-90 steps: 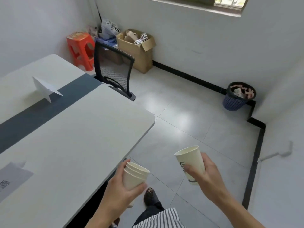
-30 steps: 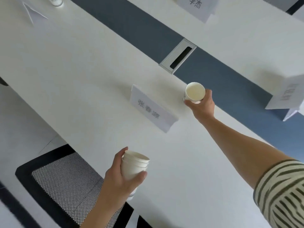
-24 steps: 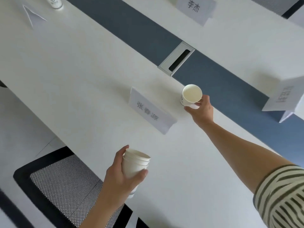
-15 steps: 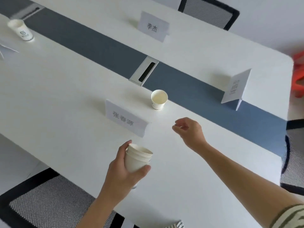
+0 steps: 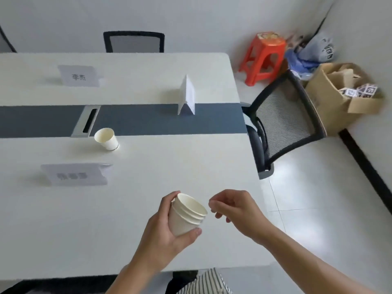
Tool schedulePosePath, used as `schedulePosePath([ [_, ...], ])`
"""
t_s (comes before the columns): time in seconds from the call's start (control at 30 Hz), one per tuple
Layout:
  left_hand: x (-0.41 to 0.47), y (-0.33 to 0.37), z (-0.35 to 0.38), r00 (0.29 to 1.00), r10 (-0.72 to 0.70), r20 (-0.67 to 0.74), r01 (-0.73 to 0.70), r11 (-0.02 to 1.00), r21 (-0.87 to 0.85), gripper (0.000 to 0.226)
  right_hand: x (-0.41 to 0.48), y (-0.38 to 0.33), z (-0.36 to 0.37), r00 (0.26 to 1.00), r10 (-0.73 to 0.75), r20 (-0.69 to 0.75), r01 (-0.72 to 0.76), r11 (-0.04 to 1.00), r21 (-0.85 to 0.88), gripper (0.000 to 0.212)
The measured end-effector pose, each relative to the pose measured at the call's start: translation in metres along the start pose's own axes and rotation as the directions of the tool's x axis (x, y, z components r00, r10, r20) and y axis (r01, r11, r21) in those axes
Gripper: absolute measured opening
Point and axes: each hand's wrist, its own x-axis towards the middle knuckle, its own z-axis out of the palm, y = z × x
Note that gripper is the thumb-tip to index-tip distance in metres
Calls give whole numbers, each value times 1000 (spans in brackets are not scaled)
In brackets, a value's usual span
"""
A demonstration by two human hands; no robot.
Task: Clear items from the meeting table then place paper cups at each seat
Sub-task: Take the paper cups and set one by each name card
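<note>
The long white worktop [image 5: 148, 166] with a grey-blue centre strip is bearing a white folded name card [image 5: 76, 175]. Above it, the left hand [image 5: 163, 236] is gripping a nested stack of white paper cups [image 5: 186, 215]. The right hand [image 5: 235, 211], loosely curled and holding nothing, is hovering just beside its rim. A single white paper cup [image 5: 107, 139] is standing beyond the card, at the strip's edge.
</note>
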Motion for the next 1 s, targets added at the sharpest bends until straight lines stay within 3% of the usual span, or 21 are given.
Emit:
schedulePosePath([
  [0.2,-41,34,112,955,176,238,-215,965,152,82,-107,78,-70,988,88,-127,-73,990,118,12],
  [0.47,-52,85,235,815,266,515,-408,894,185,86,-194,151,-162,950,224,-219,-157,945,286,4],
  [0.87,53,166,395,674,242,698,-435,894,111,73,-183,206,-333,867,377,-325,-183,849,496,12],
  [1.0,104,214,441,648,227,727,-458,879,133,73,-175,198,-413,848,372,-377,-79,793,604,6],
])
